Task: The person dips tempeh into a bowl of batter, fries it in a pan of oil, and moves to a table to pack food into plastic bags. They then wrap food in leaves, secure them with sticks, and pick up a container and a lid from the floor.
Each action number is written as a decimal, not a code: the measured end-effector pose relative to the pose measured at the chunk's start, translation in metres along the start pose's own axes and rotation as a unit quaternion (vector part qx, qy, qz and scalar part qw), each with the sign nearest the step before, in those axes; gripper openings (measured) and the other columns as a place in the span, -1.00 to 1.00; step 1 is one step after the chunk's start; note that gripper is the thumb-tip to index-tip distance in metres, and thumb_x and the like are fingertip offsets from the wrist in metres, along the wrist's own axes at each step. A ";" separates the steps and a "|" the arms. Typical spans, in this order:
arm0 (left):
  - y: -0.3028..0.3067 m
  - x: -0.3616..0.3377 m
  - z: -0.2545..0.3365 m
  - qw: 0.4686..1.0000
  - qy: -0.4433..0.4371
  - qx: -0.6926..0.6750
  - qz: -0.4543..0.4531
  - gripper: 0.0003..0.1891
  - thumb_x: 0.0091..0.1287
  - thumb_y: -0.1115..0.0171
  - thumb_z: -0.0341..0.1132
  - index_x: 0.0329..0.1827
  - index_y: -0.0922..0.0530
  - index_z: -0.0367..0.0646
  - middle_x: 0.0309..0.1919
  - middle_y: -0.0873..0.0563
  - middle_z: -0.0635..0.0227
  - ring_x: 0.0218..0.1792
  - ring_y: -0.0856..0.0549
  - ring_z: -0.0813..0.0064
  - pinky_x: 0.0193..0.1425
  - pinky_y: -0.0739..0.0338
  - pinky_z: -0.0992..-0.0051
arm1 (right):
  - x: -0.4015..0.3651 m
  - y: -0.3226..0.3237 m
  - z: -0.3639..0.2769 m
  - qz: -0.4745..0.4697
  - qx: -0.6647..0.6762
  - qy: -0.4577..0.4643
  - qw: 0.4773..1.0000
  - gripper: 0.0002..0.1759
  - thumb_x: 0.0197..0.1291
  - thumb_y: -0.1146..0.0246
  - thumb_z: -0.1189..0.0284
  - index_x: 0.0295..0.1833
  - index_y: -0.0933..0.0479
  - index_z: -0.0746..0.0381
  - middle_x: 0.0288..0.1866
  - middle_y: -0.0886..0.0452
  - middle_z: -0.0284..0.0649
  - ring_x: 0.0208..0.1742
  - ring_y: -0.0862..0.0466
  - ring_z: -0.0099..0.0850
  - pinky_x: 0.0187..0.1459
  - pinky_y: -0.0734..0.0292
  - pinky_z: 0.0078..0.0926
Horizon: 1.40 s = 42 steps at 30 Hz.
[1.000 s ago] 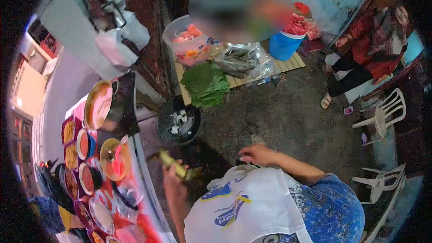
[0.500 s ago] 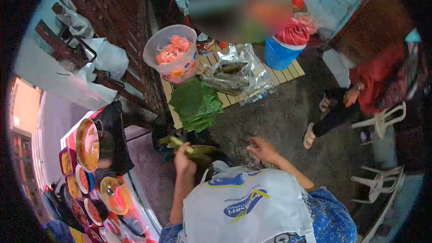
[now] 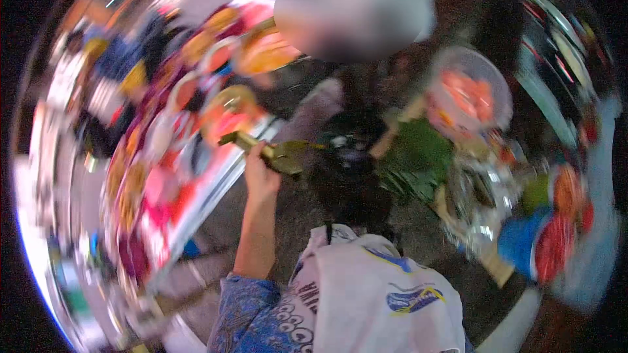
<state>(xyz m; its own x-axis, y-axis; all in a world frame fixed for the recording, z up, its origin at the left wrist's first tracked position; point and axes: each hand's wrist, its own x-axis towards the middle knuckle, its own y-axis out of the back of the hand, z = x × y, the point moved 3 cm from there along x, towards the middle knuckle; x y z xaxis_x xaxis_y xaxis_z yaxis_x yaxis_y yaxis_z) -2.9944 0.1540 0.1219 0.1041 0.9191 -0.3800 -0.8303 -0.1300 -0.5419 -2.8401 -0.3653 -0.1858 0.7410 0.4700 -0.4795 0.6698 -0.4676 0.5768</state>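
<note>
My left hand [image 3: 261,173] is raised toward the table on the left. Its fingers are closed around flat, olive-green leaf parcels [image 3: 286,157], apparently banana leaf; motion blur hides their exact number. A paler folded end [image 3: 239,140] sticks out to the left of the fingers. My right hand is out of sight. To the right lies a stack of cut green leaves [image 3: 418,157], apart from my left hand. Beyond it, a clear plastic bag [image 3: 481,193] contains dark, elongated pieces.
A patterned plastic bucket [image 3: 497,85] holds orange-pink bundles. A blue bucket [image 3: 523,242] with red contents stands at the right. On the left, a table [image 3: 222,202] carries several food trays and bowls. My white apron [image 3: 379,287] hangs below.
The view has swung left, so the leaf stack and buckets appear farther right. My left hand still grips the leaf parcels, now close to the food table. My right hand has left the view.
</note>
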 end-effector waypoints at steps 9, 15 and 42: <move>0.156 -0.098 0.093 0.961 -0.107 -0.013 0.254 -0.60 0.04 -0.11 -0.53 -0.07 -0.23 -0.06 -0.33 -0.43 0.28 -0.34 -0.51 0.34 -0.27 -0.48 0.20 | 0.142 0.075 -0.054 -0.190 -0.181 0.067 0.963 -0.58 0.02 -0.19 0.17 -0.03 -0.40 0.15 -0.17 -0.55 -0.06 -0.23 -0.57 -0.23 -0.12 -0.45 -0.26; 0.247 -0.065 0.109 0.933 -0.058 0.078 0.347 -0.53 -0.06 -0.15 -0.55 -0.04 -0.25 -0.13 -0.31 -0.42 0.28 -0.29 -0.49 0.33 -0.26 -0.47 0.20 | 0.174 0.040 -0.131 -0.233 -0.223 0.129 0.938 -0.57 0.02 -0.19 0.17 -0.02 -0.40 0.14 -0.16 -0.54 -0.07 -0.23 -0.56 -0.23 -0.12 -0.45 -0.26; 0.268 0.116 0.198 0.485 -0.222 0.754 0.384 -0.78 0.03 -0.17 -0.19 -0.24 -0.56 0.07 -0.03 -0.42 0.27 0.08 -0.31 0.15 0.09 -0.16 0.06 | 0.175 -0.024 -0.189 -0.286 -0.273 0.057 0.917 -0.53 0.00 -0.22 0.16 0.02 -0.38 0.13 -0.13 -0.53 -0.11 -0.22 -0.55 -0.20 -0.11 -0.46 -0.27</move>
<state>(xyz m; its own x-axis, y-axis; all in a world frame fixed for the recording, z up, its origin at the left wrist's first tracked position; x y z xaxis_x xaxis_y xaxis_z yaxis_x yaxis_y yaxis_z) -3.3130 0.2996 0.0815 -0.4030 0.8478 0.3446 -0.0216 -0.3853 0.9226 -2.7350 -0.1305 -0.1584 0.2447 0.6107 -0.7531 0.8018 0.3094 0.5114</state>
